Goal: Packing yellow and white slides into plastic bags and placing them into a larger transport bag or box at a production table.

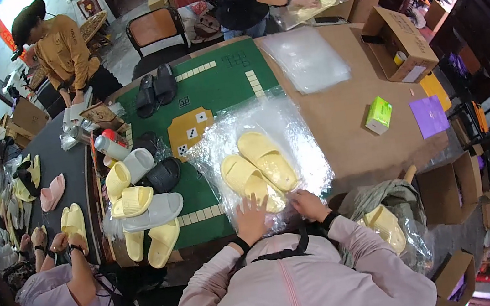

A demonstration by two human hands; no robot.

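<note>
A pair of pale yellow slippers [268, 161] lies side by side on a pile of clear plastic bags [304, 144], toes pointing away from me. Shiny film over their heel ends suggests that they are inside the top bag. My left hand [251, 218] rests with fingers spread at the near end of the left slipper. Beside the right slipper's near end, my right hand [310, 205] has its fingers drawn together at the bag's near edge. Part of its grip is hidden.
To the left are piled yellow, grey and black slippers [152, 211]. A stack of clear bags [307, 58], a green box [378, 115], a purple card [430, 117] and an open carton [400, 44] occupy the table's right side. Other people work nearby.
</note>
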